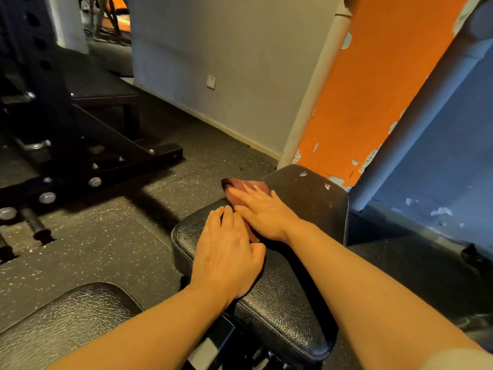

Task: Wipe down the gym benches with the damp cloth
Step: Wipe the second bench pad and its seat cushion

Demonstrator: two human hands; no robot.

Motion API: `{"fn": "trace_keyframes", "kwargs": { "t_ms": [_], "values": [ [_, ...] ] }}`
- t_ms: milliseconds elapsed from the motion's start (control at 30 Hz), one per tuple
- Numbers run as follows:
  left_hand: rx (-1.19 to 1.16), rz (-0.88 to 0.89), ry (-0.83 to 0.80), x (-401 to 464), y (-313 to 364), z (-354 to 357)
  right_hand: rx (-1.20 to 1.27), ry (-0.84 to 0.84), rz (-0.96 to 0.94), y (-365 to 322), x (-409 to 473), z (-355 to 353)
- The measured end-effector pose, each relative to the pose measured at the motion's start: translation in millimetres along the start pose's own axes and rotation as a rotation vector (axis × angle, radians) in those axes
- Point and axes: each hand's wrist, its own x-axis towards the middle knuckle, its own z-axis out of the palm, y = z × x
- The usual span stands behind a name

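A black padded gym bench pad [306,198] lies in front of me, with white paint flecks near its far end. A reddish-brown cloth [240,186] lies flat on the pad's left side. My right hand [264,212] presses flat on the cloth, fingers spread and pointing far left. My left hand [226,252] lies flat just behind it, its fingertips at the cloth's near edge and its palm on the pad. A second black bench pad [66,316] sits at the lower left, separated by a gap.
A black steel rack frame [88,156] with bolts stands on the speckled rubber floor [106,236] to the left. Beyond the bench are a grey wall, a white pipe [314,89], and an orange and blue wall with peeling paint.
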Motion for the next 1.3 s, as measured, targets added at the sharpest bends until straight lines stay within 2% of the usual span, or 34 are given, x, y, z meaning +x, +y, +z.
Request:
{"fn": "trace_keyframes", "kwargs": {
  "t_ms": [200, 367, 467, 533, 733, 800, 933, 1000, 1167, 1300],
  "values": [
    [0.03, -0.001, -0.01, -1.7, 1.6, -3.7, -0.058, -0.032, 0.3, 26.4, -0.7, -12.8],
    [0.028, 0.01, -0.008, -1.6, 1.2, -2.8, -0.076, 0.059, 0.18, 4.1, -23.0, 3.4],
    [0.02, 0.019, -0.014, -2.0, 1.9, -4.8, -0.104, 0.041, 0.08, 7.7, -38.6, 5.5],
    [0.016, 0.019, -0.014, -2.7, 2.2, -6.4, -0.111, 0.031, 0.082, 20.9, -42.6, 2.0],
    [0.03, 0.098, -0.068, 0.0, 1.8, -7.3, -0.059, 0.036, 0.455, 75.9, -41.1, -5.9],
    [0.075, 0.155, -0.113, 3.0, 3.3, -6.9, -0.098, 0.04, 0.424, 67.3, -41.9, -3.7],
    [0.184, 0.235, -0.199, 15.6, 6.1, -12.9, -0.106, 0.061, 0.142, 41.0, -72.6, 0.6],
    [0.19, 0.258, -0.205, 30.8, 9.5, -20.6, -0.115, 0.048, 0.105, 51.5, -89.5, 0.7],
    [0.086, 0.366, -0.153, 61.5, 30.0, -18.4, -0.074, -0.01, 0.442, 125.5, -75.3, -18.8],
    [0.039, 0.347, -0.149, 73.5, 34.0, 1.9, 0.026, -0.008, 0.549, 122.3, -35.9, -24.1]
  ]
}}
